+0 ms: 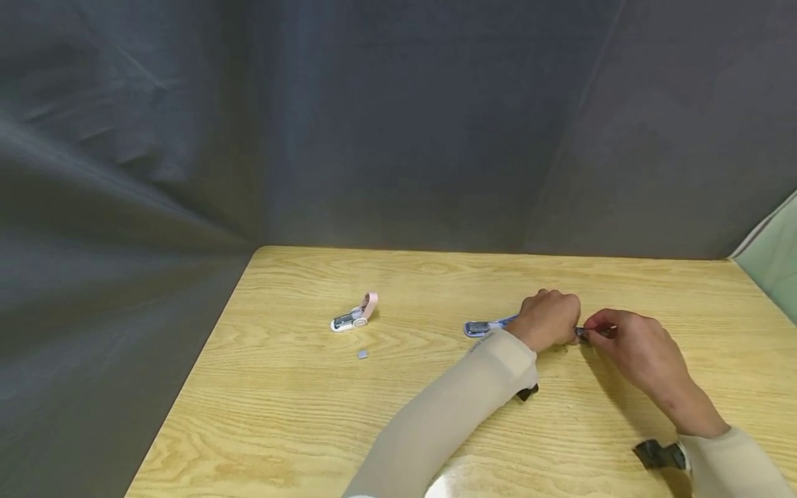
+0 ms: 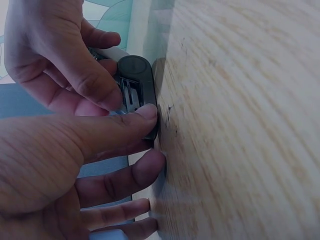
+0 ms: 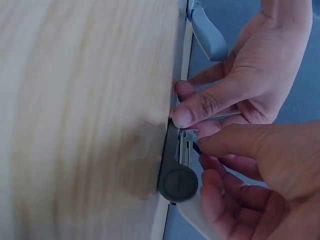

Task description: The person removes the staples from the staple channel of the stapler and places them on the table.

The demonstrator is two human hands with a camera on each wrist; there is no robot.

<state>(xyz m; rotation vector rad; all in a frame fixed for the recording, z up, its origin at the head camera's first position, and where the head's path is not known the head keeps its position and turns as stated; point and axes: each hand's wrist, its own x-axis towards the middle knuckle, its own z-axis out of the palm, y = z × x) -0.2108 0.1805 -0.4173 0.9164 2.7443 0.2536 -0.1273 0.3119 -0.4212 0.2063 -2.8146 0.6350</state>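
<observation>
A small dark grey stapler [image 3: 177, 184] lies opened up on the table, its metal magazine [image 3: 186, 150] exposed and its lighter arm swung back. With thumb and index finger, my left hand [image 1: 548, 318] grips the front end of its base [image 2: 134, 66]. My right hand [image 1: 644, 349] has thumb and fingertips together right at the magazine, pinching a tiny dark piece that looks like a staple strip; the fingers hide most of it. In the head view the stapler is largely covered by both hands.
Partly behind the left forearm lies an opened blue stapler [image 1: 479, 328]. Further left is a white stapler [image 1: 345, 322] with its pink arm raised, and a little grey block [image 1: 362, 354] in front of it. A dark curtain [image 1: 398, 138] hangs behind the wooden table [image 1: 280, 408].
</observation>
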